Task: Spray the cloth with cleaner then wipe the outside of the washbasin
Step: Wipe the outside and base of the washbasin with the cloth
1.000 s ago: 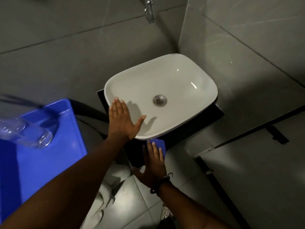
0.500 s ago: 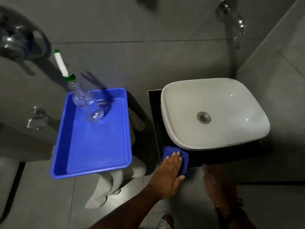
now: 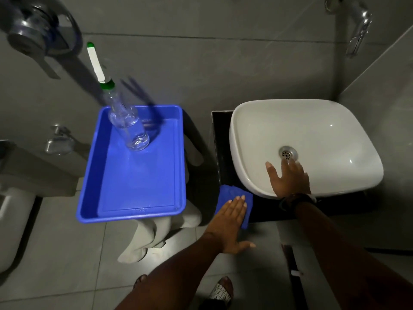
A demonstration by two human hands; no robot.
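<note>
The white washbasin (image 3: 312, 128) sits on a black counter (image 3: 220, 153) at the right. A blue cloth (image 3: 231, 193) lies against the basin's outer front-left side, on the counter's edge. My left hand (image 3: 230, 222) presses flat on the cloth, fingers together. My right hand (image 3: 288, 177) rests open on the basin's front rim, fingertips near the drain (image 3: 288, 153), holding nothing. The clear spray bottle (image 3: 128, 125) with a green and white nozzle stands tilted in the blue tray (image 3: 131, 217) to the left, apart from both hands.
A pale towel (image 3: 156, 233) hangs under the tray. A chrome tap (image 3: 359, 25) juts from the wall above the basin. Wall valves (image 3: 58, 142) and a toilet (image 3: 13, 198) stand at the left. My sandalled foot (image 3: 221, 291) is on the grey tile floor.
The hands swapped: my left hand left the basin rim and took over the cloth, my right hand let the cloth go and moved onto the basin's front rim. The view swung left.
</note>
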